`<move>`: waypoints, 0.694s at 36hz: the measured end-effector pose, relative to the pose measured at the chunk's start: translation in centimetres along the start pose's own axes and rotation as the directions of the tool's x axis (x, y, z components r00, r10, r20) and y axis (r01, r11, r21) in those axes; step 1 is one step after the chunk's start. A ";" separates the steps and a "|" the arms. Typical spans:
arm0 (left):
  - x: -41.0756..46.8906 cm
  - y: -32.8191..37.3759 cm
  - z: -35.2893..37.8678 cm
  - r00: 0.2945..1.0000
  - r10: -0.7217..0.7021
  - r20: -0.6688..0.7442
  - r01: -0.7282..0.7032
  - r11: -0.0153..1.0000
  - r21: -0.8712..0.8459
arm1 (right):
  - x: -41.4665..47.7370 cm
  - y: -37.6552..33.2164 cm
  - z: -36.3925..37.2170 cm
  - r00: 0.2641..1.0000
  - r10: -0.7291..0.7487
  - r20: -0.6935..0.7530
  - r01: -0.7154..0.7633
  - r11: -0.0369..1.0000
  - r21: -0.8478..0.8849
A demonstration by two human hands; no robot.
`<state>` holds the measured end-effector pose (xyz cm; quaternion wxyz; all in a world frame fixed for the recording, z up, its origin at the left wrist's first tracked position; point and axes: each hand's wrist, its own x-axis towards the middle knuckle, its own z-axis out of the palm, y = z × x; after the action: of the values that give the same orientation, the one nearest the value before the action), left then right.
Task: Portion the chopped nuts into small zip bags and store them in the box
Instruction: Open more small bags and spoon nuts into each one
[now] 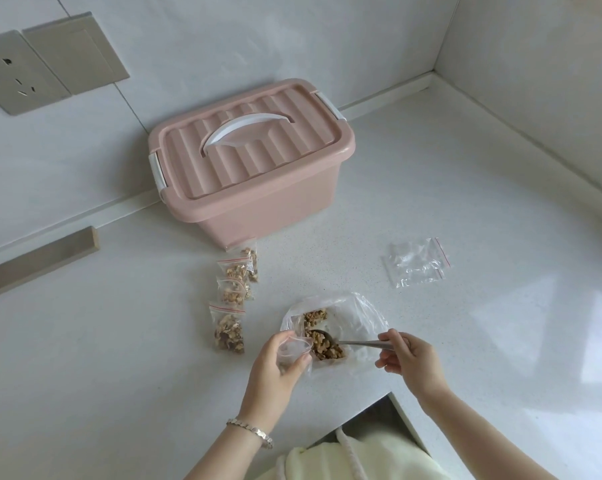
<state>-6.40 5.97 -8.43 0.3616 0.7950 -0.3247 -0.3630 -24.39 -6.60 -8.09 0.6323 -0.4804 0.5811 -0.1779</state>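
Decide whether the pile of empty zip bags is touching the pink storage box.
Apart. The head view shows bare countertop between the empty zip bags and the pink storage box.

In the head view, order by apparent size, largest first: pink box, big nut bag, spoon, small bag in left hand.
1. pink box
2. big nut bag
3. spoon and small bag: similar, both partly hidden; unranked.
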 end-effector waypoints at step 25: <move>0.8 1.3 -0.1 0.974 0.223 -0.034 -0.211 0.956 0.203 | -1.4 -8.3 -2.4 0.946 -0.324 0.003 0.323 0.941 -0.102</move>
<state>-6.24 4.70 -7.67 0.3275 0.7964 -0.4342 -0.2644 -24.22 -10.37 -0.21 0.5652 -0.5994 0.5072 -0.2530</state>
